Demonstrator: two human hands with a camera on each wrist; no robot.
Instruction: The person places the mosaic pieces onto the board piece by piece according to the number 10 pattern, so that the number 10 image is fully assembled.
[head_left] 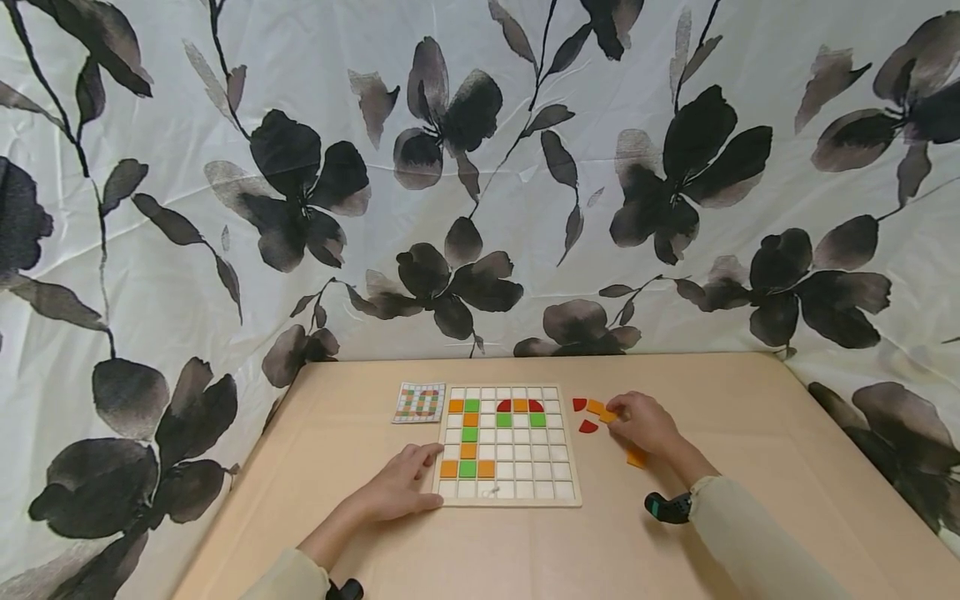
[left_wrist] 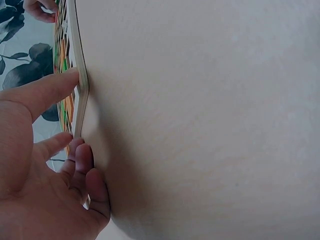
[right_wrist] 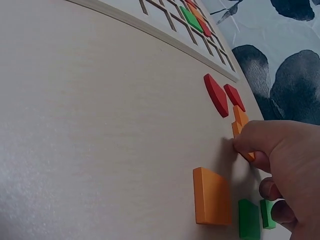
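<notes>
A white wooden grid board [head_left: 517,503] lies on the table, with orange, green and red tiles in some cells. My left hand [head_left: 405,485] rests at its left side, fingers extended; thumb and index fingertip touch the frame near the front left corner. Right of the board, my right hand [head_left: 647,423] pinches an orange square tile [right_wrist: 243,145] between thumb and index finger, low over the table. Another orange tile [head_left: 595,407] overlaps it in view. Two red curved-edge tiles [head_left: 588,427] [right_wrist: 234,96] lie between this hand and the board.
A small printed pattern card [head_left: 418,403] lies beside the board's back left corner. Under and beside the right hand are another orange tile [right_wrist: 212,196] and two green tiles [right_wrist: 249,219]. A floral cloth [head_left: 465,208] hangs behind the table [head_left: 510,554].
</notes>
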